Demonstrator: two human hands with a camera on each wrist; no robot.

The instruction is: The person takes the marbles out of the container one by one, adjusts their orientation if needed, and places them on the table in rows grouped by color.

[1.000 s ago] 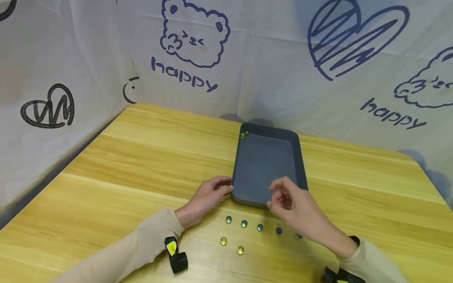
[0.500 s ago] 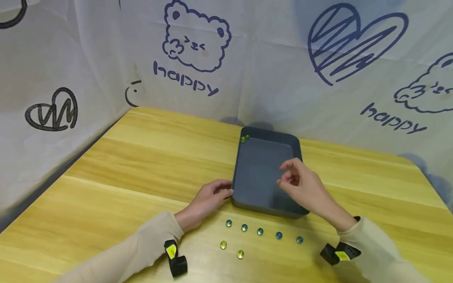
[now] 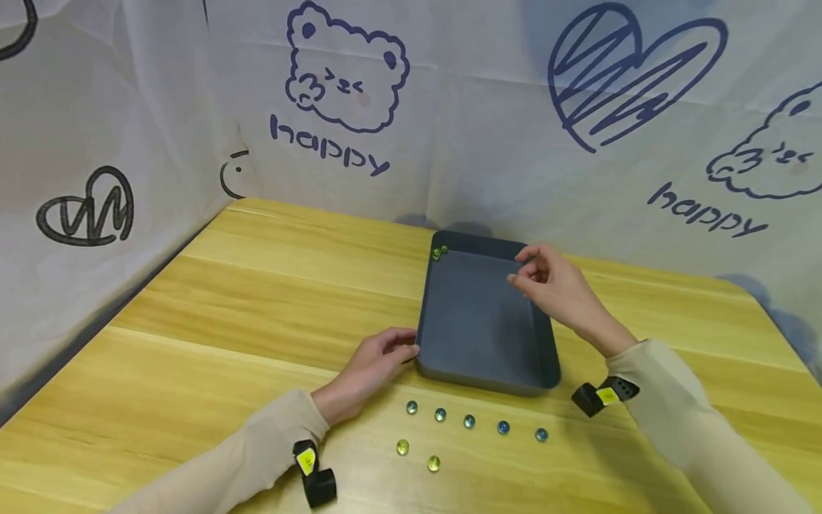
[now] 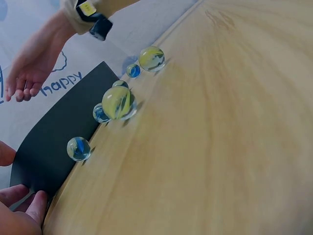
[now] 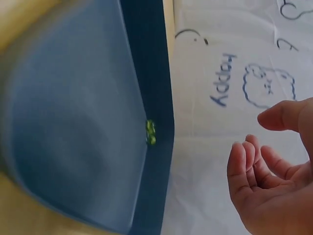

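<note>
My left hand (image 3: 367,371) rests beside the dark grey tray (image 3: 478,314), its fingertips touching the outside of the left wall near the front corner. Above the tray's far right side hovers my right hand (image 3: 555,285). Its thumb and fingers are apart and loosely bent, with nothing between them in the right wrist view. A few yellow-green marbles (image 5: 150,132) lie together in the tray's far left corner. In front of the tray, several clear blue marbles (image 3: 470,422) form a row. Nearer to me are two yellow marbles, a left one (image 3: 402,447) and a right one (image 3: 434,463).
The tray stands on a wooden table (image 3: 257,285), close to its back edge. White cloth (image 3: 462,143) with drawn bears and hearts hangs behind and to the left. A black wrist camera (image 3: 315,475) is strapped to the left sleeve, another (image 3: 597,396) to the right.
My right hand has moved away from me, from the tray's front right corner to above its far right side, uncovering the rightmost blue marble. The left hand has stayed at the tray.
</note>
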